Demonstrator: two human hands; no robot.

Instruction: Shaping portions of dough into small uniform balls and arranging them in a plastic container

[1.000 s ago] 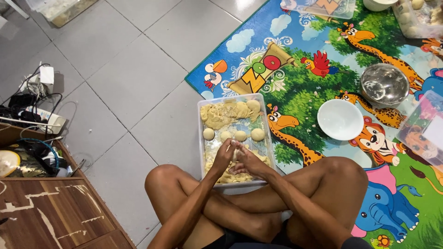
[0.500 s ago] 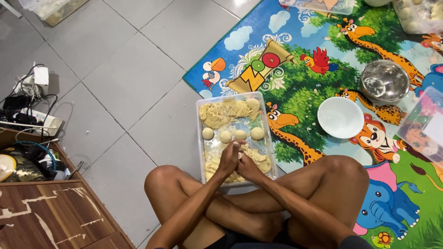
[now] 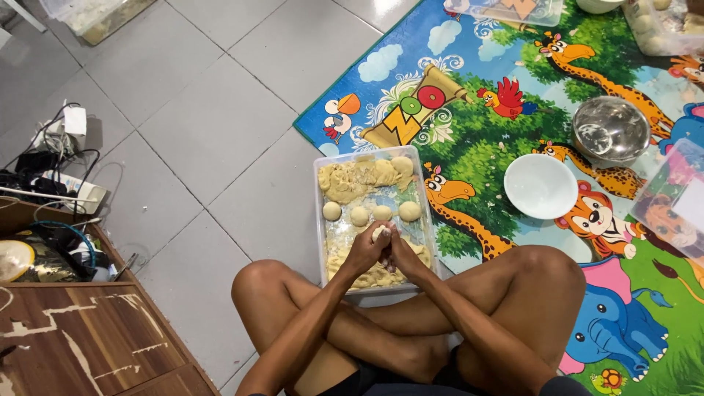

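clear lidded plastic box [image 3: 506,10] | top edge, on mat || clear box [image 3: 671,198] | right edge

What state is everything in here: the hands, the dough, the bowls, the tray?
Left hand: closed on the dough piece.
Right hand: cupped against it.
Dough piece: pressed between both hands.
Four dough balls: in a row.
Clear tray: open.
White bowl: upright, empty.
Steel bowl: upright.

Your hands [image 3: 383,249] closed tighter together; a dough lump [image 3: 379,233] now shows between the fingertips over the tray [image 3: 320,220].
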